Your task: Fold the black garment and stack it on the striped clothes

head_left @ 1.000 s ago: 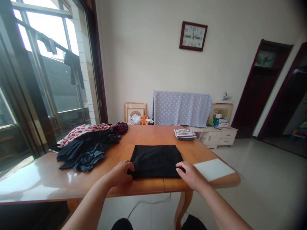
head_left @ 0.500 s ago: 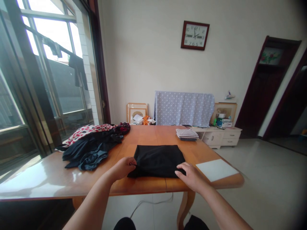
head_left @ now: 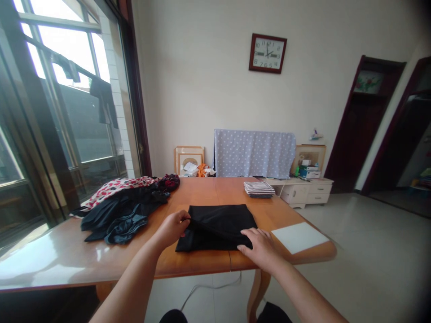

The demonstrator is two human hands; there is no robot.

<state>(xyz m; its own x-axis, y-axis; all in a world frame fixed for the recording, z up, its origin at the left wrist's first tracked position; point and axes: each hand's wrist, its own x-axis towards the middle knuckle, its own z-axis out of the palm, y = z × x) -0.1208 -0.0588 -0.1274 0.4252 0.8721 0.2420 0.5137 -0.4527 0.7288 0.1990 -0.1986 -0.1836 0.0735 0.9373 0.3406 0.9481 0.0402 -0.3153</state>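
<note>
A black folded garment lies near the front edge of the wooden table; its exact kind does not show. My left hand pinches the upper layer at the left side and holds it slightly raised, so a slanting fold runs across the cloth. At the garment's near right corner rests my right hand, thumb and fingers apart, touching the fabric without a visible grip. Just right of that hand, a white flat sheet lies on the table.
A loose heap of dark clothes with a red-and-white patterned piece lies at the left. Striped folded clothes are stacked at the far right of the table. Behind stands a low white cabinet.
My left hand has lifted the garment's left upper layer up and away from the near edge. My right hand stays at the near right corner. The view has shifted slightly.
</note>
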